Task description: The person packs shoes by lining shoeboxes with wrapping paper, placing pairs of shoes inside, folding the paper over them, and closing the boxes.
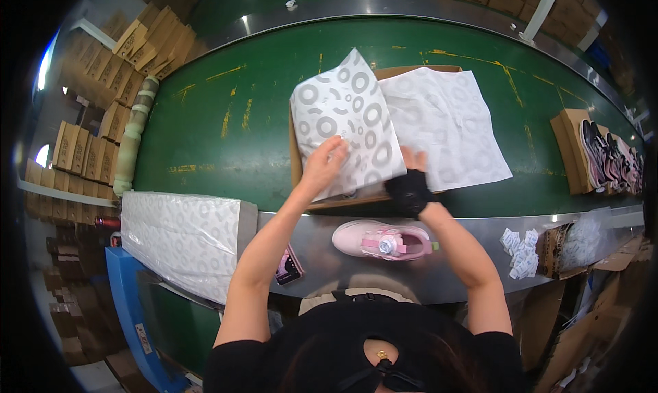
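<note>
Two hands [322,161] [409,180] fold one tissue sheet [346,119].

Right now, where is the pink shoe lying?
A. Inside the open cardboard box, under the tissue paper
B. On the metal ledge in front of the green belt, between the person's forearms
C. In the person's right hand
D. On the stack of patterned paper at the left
B: the pink shoe lies on its own on the metal ledge, while the left hand and right hand are both up at the tissue paper over the cardboard box.
</note>
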Demonstrator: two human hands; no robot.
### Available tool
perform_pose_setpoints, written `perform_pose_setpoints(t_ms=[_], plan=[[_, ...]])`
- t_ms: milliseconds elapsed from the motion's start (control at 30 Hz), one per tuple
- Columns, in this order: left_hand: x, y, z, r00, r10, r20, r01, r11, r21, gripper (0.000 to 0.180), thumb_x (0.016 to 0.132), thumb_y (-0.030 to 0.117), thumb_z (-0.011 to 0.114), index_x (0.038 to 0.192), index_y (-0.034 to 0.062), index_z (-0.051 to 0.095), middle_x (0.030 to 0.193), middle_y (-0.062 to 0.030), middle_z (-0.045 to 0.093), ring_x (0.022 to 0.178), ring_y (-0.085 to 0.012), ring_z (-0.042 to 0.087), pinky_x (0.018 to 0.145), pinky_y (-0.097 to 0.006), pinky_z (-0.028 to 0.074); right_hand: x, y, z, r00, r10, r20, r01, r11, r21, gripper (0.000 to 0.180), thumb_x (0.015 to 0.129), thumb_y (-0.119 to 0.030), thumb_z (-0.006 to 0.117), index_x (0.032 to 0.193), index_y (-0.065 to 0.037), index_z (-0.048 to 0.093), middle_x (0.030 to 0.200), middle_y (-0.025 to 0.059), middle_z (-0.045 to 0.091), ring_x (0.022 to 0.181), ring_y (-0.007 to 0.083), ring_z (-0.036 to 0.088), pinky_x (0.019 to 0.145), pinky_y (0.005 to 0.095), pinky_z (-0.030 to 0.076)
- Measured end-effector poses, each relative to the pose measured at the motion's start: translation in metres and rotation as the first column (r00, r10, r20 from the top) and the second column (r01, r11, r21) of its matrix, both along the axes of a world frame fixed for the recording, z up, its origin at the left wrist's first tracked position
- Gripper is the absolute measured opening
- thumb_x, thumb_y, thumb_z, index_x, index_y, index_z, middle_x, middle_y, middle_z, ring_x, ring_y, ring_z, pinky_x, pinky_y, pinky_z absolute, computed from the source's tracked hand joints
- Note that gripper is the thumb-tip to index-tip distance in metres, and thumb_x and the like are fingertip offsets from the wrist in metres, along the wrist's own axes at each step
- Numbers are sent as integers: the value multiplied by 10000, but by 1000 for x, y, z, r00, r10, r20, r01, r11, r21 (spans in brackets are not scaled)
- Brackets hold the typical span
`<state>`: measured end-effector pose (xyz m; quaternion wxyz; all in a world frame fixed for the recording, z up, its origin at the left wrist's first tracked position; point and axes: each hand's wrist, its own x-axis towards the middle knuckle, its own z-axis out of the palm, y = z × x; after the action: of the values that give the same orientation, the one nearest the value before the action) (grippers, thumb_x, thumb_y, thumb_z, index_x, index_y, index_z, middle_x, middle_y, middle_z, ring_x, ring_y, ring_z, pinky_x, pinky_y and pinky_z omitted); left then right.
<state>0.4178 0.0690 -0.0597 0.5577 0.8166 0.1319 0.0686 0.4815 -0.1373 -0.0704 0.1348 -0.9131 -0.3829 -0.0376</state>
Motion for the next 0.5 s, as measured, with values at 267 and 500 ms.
perform_pose_setpoints(t_ms=[267, 500], plan=[[23, -42, -9, 865, -250, -435, 499, 348, 793, 640, 690, 531, 582, 1159, 103, 504, 1295, -134, 357, 1252, -320, 236, 932, -634, 123, -5, -113, 0, 985, -129, -111, 157, 941, 299, 240, 720, -183, 612, 903, -31, 586, 1061, 159, 542, 1010, 316, 494, 827, 460, 349], [-24, -37, 0, 949, -198, -244, 311, 474, 824, 706, 571, 408, 725, 1139, 53, 501, 1128, -181, 487, 1167, -341, 351, 929, -591, 215, -66, -177, -41, 856, -173, -486, 451, 710, 541, 199, 748, -73, 590, 931, 2, 563, 943, 122, 583, 886, 230, 555, 773, 323, 428]])
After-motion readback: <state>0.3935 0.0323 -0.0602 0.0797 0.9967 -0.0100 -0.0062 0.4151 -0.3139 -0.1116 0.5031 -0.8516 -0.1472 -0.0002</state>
